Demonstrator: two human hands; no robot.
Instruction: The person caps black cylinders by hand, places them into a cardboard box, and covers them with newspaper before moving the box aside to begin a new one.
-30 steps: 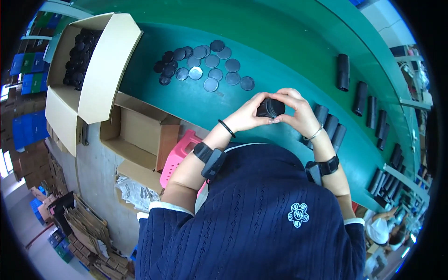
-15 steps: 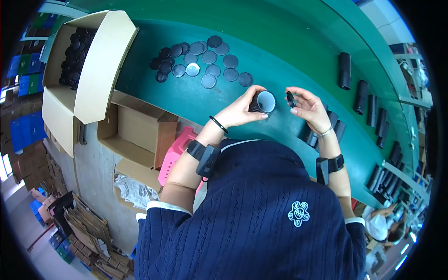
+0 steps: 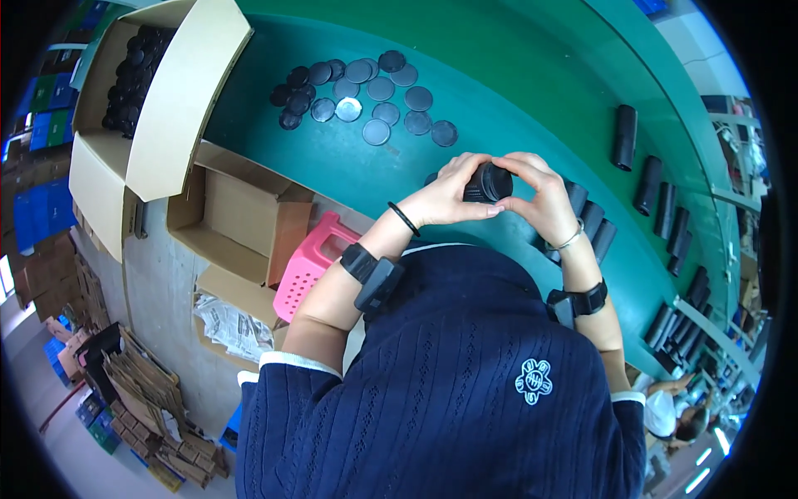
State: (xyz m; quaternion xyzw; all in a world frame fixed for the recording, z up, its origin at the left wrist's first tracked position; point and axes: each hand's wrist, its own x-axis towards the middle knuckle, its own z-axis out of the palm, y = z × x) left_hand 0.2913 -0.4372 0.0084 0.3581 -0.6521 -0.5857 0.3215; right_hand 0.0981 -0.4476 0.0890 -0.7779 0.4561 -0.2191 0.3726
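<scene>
A black cylindrical tube [image 3: 476,190] is held in my left hand [image 3: 450,193], its fingers and thumb wrapped round it. Over the tube's mouth sits a round black cap [image 3: 498,182], gripped at its rim by the fingers and thumb of my right hand [image 3: 540,193]. Whether the cap is fully seated I cannot tell. Beyond my left hand, several loose black caps [image 3: 376,131] lie scattered on the green tabletop [image 3: 291,170]. Several black tubes [image 3: 592,218] lie beside my right wrist, partly hidden by it.
An open carton [image 3: 189,91] full of black caps stands at the far left. Below it are another open carton [image 3: 237,212] and a pink plastic stool [image 3: 309,264]. More black tubes [image 3: 647,185] lie along the right side. Another person [image 3: 672,409] is at the lower right.
My right hand has moved left with the cap and brought it onto the tube's open mouth. The pale inside of the tube is now covered.
</scene>
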